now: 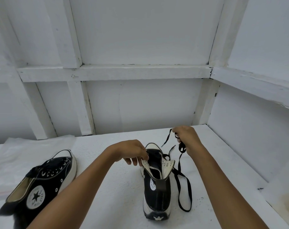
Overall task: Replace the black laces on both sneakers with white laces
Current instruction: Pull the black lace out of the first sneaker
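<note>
A black high-top sneaker [157, 194] with a white sole stands upright in the middle of the white table [117, 187], heel toward me. Its eyelet flaps are spread open. My left hand [132, 152] pinches the left eyelet flap near the top. My right hand [186, 138], raised beyond and right of the shoe, grips a bunch of the black lace [184, 184], which hangs in a long loop down the shoe's right side. A second black sneaker [43, 180] lies on its side at the left, its black lace still threaded. No white lace is in view.
A sheet of clear plastic [24, 156] lies under and behind the left sneaker. White wooden framing and panels [117, 71] close off the back and right side of the table. A dark speck [260, 188] sits on the right ledge.
</note>
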A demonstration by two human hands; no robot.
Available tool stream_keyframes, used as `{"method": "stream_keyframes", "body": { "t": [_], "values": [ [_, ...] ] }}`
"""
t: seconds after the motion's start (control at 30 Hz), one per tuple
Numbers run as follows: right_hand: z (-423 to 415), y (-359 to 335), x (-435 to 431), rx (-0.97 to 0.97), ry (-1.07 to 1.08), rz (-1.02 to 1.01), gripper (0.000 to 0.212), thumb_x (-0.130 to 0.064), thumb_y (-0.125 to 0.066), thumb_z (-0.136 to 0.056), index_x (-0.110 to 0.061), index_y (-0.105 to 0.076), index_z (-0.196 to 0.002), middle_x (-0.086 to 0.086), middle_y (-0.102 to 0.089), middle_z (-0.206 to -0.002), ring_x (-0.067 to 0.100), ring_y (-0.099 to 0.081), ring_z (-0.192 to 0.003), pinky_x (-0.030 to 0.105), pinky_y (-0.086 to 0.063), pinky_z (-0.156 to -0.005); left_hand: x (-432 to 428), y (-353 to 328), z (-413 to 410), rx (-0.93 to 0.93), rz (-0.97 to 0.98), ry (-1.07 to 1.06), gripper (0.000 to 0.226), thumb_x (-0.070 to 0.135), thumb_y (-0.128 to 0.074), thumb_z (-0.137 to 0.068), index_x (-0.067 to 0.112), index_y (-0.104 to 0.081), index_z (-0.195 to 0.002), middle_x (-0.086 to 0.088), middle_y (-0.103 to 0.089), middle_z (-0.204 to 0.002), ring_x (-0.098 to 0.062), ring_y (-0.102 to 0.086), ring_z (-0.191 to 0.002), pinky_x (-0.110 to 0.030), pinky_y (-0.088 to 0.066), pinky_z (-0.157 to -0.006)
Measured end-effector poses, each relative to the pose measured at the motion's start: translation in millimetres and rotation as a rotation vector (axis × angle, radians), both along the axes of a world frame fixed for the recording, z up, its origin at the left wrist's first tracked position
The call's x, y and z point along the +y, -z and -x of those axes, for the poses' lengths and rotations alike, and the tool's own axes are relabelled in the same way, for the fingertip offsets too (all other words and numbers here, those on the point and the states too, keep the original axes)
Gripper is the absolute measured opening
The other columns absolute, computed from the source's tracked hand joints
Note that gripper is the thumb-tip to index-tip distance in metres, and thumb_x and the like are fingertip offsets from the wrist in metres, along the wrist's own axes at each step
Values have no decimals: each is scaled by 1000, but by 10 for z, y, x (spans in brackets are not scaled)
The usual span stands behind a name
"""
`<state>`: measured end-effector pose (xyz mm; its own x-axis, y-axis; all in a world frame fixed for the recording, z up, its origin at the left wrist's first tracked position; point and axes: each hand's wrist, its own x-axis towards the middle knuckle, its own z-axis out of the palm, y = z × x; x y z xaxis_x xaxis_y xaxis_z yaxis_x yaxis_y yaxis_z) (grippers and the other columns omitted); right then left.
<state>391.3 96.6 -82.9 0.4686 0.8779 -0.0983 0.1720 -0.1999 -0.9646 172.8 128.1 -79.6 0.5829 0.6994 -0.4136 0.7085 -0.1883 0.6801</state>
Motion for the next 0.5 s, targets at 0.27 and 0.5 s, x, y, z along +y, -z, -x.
{"method": "stream_keyframes", "body": {
  "t": [0.27, 0.5],
  "values": [
    [-226, 137, 22, -275, 34, 89, 25, -19, -61, -87, -8, -46, -70, 4, -46, -74, 19, -43, -69, 30, -32, -67, -9, -7, -24, 23, -11, 6, 22, 21, -61, -90, 23, -68, -69, 5, -67, -70, -10, -58, -62, -22, -44, -58],
    [-171, 287, -38, -545, -192, 461, 25, -29, -60, -82, -4, -59, -82, 3, -58, -83, 22, -56, -77, 30, -39, -67, -1, -25, -42, 62, -40, 14, 21, 24, -60, -91, 22, -68, -71, 4, -68, -74, -10, -59, -63, -22, -44, -58]
  ]
}}
